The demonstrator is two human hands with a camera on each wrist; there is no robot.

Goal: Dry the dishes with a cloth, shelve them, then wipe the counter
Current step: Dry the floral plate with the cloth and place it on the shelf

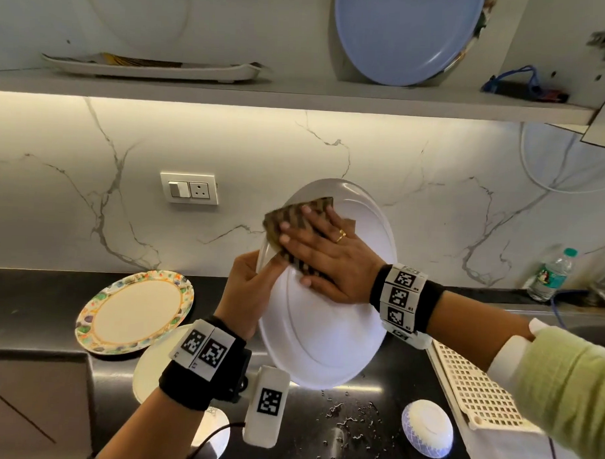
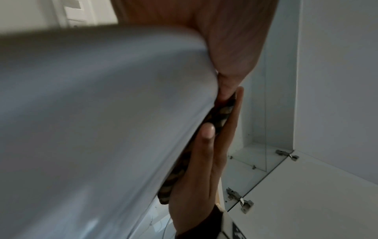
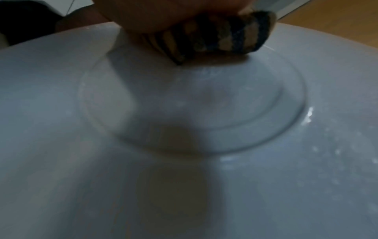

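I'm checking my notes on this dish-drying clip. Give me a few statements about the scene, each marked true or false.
1. The right hand presses a patterned cloth flat against the white plate. True.
2. The left hand rests on the counter. False: it grips the white plate's rim.
3. A blue plate leans upright on the shelf. True.
4. The floral-rimmed plate is on the shelf. False: it lies on the black counter.
5. The small bowl sits upside down on the counter. True.

A large white plate (image 1: 328, 333) is held tilted above the black counter (image 1: 37, 309), a brown patterned cloth (image 1: 294, 222) pressed flat on it.
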